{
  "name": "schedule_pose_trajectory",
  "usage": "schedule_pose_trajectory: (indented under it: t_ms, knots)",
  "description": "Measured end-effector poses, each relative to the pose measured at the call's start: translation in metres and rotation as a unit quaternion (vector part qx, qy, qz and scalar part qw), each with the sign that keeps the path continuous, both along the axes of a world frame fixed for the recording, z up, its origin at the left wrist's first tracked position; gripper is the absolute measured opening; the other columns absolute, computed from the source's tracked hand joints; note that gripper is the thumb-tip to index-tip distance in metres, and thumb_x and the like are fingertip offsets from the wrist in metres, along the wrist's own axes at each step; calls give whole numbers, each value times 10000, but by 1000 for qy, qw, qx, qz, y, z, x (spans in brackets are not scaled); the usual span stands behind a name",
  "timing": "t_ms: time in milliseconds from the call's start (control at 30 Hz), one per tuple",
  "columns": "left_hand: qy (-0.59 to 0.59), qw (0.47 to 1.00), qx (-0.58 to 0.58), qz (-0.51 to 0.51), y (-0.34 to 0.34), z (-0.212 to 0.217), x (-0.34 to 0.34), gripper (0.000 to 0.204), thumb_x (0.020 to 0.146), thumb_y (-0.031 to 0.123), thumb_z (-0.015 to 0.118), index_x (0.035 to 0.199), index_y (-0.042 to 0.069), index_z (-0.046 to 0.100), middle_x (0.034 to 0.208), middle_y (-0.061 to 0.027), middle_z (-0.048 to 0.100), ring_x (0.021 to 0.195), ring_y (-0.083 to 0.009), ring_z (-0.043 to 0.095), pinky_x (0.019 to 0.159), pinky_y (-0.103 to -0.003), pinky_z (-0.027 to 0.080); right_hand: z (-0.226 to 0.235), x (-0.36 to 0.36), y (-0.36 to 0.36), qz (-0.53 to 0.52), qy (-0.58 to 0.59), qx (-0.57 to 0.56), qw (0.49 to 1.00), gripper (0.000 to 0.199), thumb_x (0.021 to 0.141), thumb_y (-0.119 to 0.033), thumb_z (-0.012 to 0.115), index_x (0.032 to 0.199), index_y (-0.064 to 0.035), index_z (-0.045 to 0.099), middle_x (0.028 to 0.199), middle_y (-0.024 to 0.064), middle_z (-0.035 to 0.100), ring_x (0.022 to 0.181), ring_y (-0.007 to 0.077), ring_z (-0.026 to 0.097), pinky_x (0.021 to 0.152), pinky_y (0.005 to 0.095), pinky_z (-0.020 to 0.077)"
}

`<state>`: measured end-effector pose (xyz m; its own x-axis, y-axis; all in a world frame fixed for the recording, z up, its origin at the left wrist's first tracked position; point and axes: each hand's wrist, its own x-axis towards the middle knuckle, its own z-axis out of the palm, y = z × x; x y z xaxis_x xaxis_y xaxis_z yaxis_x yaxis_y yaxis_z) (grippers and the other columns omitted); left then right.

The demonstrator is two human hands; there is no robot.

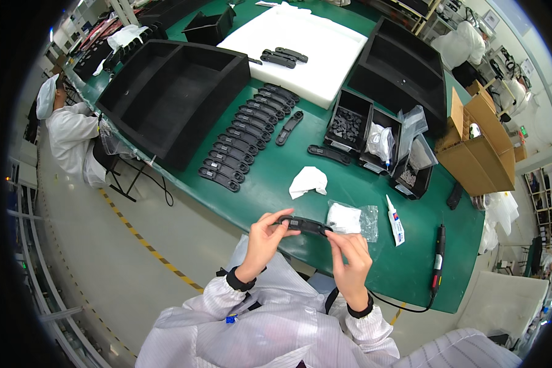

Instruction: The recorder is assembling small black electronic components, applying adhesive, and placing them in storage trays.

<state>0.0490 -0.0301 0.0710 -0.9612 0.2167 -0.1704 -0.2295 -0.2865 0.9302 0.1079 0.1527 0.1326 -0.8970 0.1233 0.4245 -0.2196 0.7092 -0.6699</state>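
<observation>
Near the table's front edge I hold a long black plastic part (308,225) with rounded ends and a small pale label. My left hand (264,243) pinches its left end, and my right hand (350,265) grips the right end between thumb and fingers. Just beyond it lie a crumpled white cloth (308,182) and a clear bag with white material (345,218). Similar black parts (234,149) are laid out in a slanting row at the left. Two more lie apart from the row: one single part (289,128) and another part (329,154) beside the bins.
A white and blue tube (395,222) and a corded black electric screwdriver (438,260) lie at right. Small black bins (348,147) hold little parts and bags. Black foam trays (165,132), a white foam slab (325,46) and a cardboard box (481,162) stand around. A co-worker (73,138) sits at left.
</observation>
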Motion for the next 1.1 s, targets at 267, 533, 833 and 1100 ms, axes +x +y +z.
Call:
schedule_pose_trajectory:
  t_ms: [267,533,833,1100]
  knots:
    - [70,978,-101,166,-34,-12,-67,223,986,44,545,1181,-64,564,875,-124,653,777,-202,712,714,-295,568,-7,13,6,-34,2,-41,999,225,797,68,685,990,-41,724,808,77,678,751,231,604,729,326,449]
    - [45,983,-79,161,-27,-20,-100,193,966,-19,511,1155,-60,506,999,-127,575,817,-230,710,779,-317,572,-9,18,3,-28,0,-54,998,192,816,59,675,978,-31,726,823,90,678,753,239,604,723,328,459]
    - [38,989,-84,112,-6,-14,-124,220,944,-32,519,1160,-72,501,1006,-146,553,794,-250,718,759,-315,576,-14,24,7,-27,-5,-57,998,181,816,54,674,968,-29,725,834,91,677,765,246,609,714,332,462]
    - [14,985,-81,154,-11,-21,-122,175,968,-9,486,1132,-62,513,1046,-160,558,762,-249,728,703,-311,586,-18,27,11,-21,-17,-58,998,163,823,47,668,958,-20,728,842,103,681,775,257,619,716,338,479]
